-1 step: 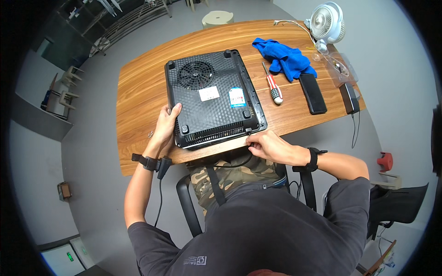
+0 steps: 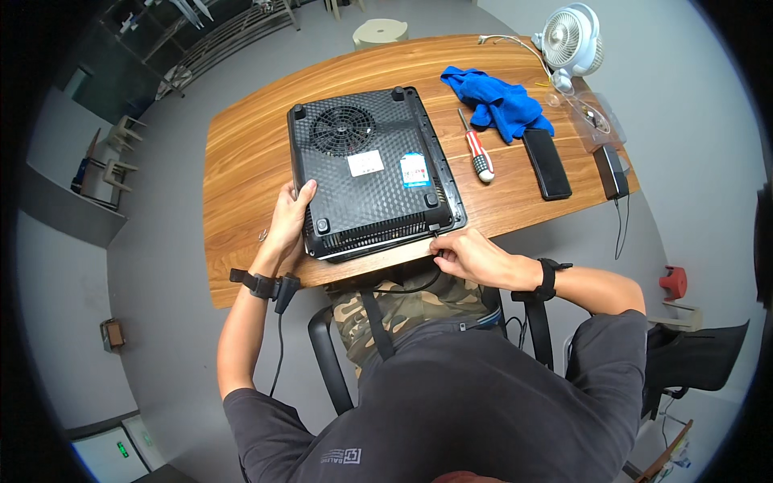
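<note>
On the brown wood-grain counter (image 2: 241,161), at its near edge, I see a black rectangular plastic appliance (image 2: 370,197) gripped by curled left fingers (image 2: 309,191), right fingers (image 2: 451,242) pinched, apparently on a slim black cord (image 2: 420,287), where a tug could drag the appliance off.

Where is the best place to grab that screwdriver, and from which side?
Probably by the thick handle, with the right hand from the near side: the screwdriver lies flat, handle end nearer, its thin shaft pointing away beside the blue cloth.
</note>
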Available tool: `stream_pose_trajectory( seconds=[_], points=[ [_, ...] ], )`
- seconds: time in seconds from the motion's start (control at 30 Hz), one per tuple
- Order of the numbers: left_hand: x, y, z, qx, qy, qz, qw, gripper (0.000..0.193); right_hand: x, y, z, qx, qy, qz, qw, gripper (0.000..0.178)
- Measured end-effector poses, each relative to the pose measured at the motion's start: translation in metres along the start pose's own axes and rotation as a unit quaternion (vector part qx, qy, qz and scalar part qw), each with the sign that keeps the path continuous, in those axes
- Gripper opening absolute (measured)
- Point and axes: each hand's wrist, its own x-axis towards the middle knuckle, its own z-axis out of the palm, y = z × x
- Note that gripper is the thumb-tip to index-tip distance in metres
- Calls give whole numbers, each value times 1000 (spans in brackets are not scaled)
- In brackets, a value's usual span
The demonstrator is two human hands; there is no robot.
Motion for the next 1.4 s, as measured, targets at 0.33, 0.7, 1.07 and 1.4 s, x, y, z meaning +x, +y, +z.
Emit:
stream_pose_trajectory(
  seconds=[0.33,0.7,1.07,1.4],
  points=[
    [13,-10,-14,-13,-59,-26,998,59,1,3,3,36,15,16,999,14],
    [-1,2,-3,102,-33,-62,992,68,6,14,2,38,-29,17,999,18],
    [7,-7,-5,124,-3,-56,991,75,8,9,-25,64,-19,67,995,26],
    [3,-22,-6,98,16,37,994,65,80,67,-60,89,118,146,978,54]
  ],
)
